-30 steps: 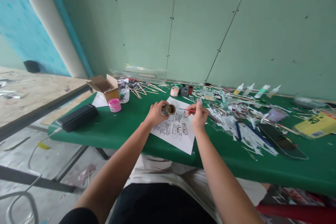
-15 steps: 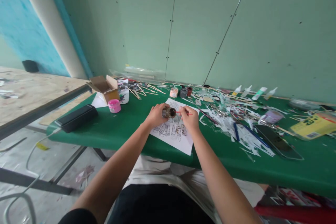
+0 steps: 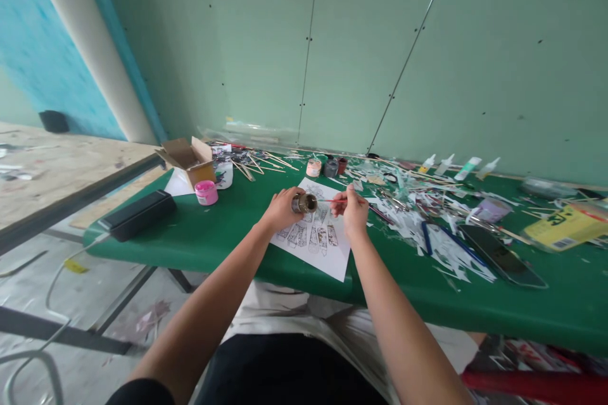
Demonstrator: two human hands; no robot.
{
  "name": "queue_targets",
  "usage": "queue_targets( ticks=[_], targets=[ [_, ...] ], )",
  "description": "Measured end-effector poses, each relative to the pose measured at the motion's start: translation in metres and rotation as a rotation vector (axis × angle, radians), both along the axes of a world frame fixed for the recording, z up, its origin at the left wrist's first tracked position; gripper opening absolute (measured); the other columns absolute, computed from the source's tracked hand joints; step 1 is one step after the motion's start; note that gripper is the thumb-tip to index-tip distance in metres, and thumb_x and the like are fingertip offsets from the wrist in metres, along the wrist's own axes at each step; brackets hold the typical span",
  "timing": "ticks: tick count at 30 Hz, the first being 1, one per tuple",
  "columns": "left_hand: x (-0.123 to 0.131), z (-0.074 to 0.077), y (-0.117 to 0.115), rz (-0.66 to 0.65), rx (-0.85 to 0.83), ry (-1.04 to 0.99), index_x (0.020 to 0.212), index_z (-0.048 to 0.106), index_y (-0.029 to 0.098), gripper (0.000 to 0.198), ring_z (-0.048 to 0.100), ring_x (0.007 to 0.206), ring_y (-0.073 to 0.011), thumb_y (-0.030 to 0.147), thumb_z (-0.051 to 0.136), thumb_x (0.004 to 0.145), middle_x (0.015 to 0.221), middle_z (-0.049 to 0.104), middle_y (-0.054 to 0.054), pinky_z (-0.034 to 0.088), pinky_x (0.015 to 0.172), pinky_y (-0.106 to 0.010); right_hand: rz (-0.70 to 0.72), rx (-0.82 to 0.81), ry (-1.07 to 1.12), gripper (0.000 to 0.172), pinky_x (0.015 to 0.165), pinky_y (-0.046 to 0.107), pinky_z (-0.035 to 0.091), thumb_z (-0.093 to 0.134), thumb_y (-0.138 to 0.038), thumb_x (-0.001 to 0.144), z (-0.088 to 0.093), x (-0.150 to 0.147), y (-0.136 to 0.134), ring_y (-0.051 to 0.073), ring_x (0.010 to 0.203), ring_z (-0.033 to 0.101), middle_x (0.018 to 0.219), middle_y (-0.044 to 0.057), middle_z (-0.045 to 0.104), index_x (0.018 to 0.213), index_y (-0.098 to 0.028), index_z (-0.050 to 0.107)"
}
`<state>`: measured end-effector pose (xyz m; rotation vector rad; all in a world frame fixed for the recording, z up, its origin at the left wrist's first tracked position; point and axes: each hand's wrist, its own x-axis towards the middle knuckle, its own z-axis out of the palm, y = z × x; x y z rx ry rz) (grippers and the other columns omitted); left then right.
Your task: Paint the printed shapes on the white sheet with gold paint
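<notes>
My left hand (image 3: 281,208) is wrapped round a small brownish paint jar (image 3: 304,203), tilted with its mouth toward the right. My right hand (image 3: 354,208) pinches a thin red-handled brush (image 3: 331,200), whose tip points into or at the jar's mouth. Both hands hover over a white sheet (image 3: 316,235) printed with small black-outlined figures, lying on the green table (image 3: 228,228) near its front edge.
A pink paint pot (image 3: 206,192), a small open cardboard box (image 3: 189,159) and a black case (image 3: 137,214) lie to the left. More paint pots (image 3: 326,167) stand behind. Paper scraps, sticks, glue bottles (image 3: 451,165), a dark phone (image 3: 501,256) and a yellow pack (image 3: 565,226) crowd the right.
My right hand went in to the jar with the brush, then drew back a little to the right. The left hand kept the jar nearly still.
</notes>
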<state>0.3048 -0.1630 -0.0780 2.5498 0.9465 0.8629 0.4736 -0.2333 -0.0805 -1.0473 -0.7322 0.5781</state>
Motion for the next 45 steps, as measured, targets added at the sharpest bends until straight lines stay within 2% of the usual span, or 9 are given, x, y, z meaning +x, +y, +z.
queue_targets(
  ticks=[3,9,13,15,19,24,31,45],
  targets=[
    [0.000,0.001,-0.001,0.012,-0.016,0.004,0.108,0.050,0.024,0.049,0.055,0.103,-0.0270,0.016,0.067,0.063,0.110,0.062,-0.003,0.039,0.087,-0.039,-0.007,-0.012,-0.023,0.054,0.029,0.021,0.034,0.054,-0.066,0.074,-0.001,0.000,0.000,0.009,0.029,0.045,0.040,0.001,0.057,0.053,-0.017,0.058],
    [0.000,0.002,-0.001,0.058,-0.046,0.013,0.109,0.051,0.024,0.049,0.054,0.106,-0.0277,0.017,0.068,0.063,0.113,0.061,-0.004,0.040,0.088,-0.039,-0.077,-0.026,-0.217,0.048,0.032,0.022,0.036,0.057,-0.061,0.074,-0.003,0.001,-0.001,0.009,0.032,0.045,0.043,-0.001,0.054,0.054,-0.018,0.057],
    [-0.001,0.004,-0.002,0.098,-0.068,0.040,0.112,0.050,0.023,0.049,0.053,0.110,-0.0296,0.020,0.068,0.067,0.116,0.060,-0.006,0.042,0.088,-0.040,-0.089,-0.005,-0.223,0.050,0.032,0.023,0.037,0.057,-0.063,0.074,-0.001,0.008,-0.004,0.009,0.029,0.040,0.035,-0.005,0.044,0.048,-0.021,0.049],
    [-0.002,0.005,-0.002,0.107,-0.093,0.033,0.113,0.049,0.022,0.048,0.056,0.106,-0.0292,0.022,0.068,0.069,0.114,0.061,-0.007,0.044,0.084,-0.039,-0.075,-0.072,-0.176,0.053,0.032,0.025,0.040,0.056,-0.065,0.074,-0.001,0.013,-0.005,0.009,0.026,0.037,0.032,-0.005,0.040,0.046,-0.022,0.047],
    [-0.002,0.004,-0.002,0.122,-0.148,0.001,0.114,0.048,0.021,0.050,0.061,0.099,-0.0280,0.027,0.070,0.070,0.110,0.064,-0.007,0.047,0.076,-0.034,-0.041,-0.256,-0.130,0.054,0.031,0.027,0.042,0.055,-0.065,0.074,-0.006,0.020,-0.006,0.010,0.023,0.036,0.030,-0.004,0.042,0.043,-0.021,0.049],
    [-0.002,0.004,-0.001,0.171,-0.156,0.001,0.112,0.048,0.020,0.048,0.061,0.100,-0.0285,0.028,0.071,0.071,0.111,0.065,-0.008,0.047,0.076,-0.034,-0.012,-0.317,-0.293,0.047,0.031,0.026,0.036,0.061,-0.052,0.074,-0.016,0.023,-0.002,0.011,0.024,0.037,0.027,-0.005,0.038,0.041,-0.022,0.045],
    [0.000,0.005,-0.001,0.178,-0.153,0.010,0.113,0.048,0.020,0.048,0.061,0.099,-0.0283,0.030,0.070,0.072,0.110,0.065,-0.008,0.047,0.075,-0.034,0.042,-0.323,-0.448,0.045,0.032,0.025,0.031,0.058,-0.046,0.075,-0.016,0.016,-0.003,0.011,0.025,0.037,0.028,-0.004,0.039,0.040,-0.022,0.044],
    [0.000,0.003,0.000,0.172,-0.147,0.010,0.113,0.048,0.020,0.047,0.062,0.098,-0.0282,0.031,0.070,0.072,0.109,0.065,-0.008,0.047,0.075,-0.034,0.049,-0.336,-0.498,0.043,0.033,0.025,0.031,0.056,-0.043,0.075,-0.015,0.013,-0.004,0.011,0.027,0.038,0.030,-0.004,0.039,0.040,-0.022,0.042]
  ],
)
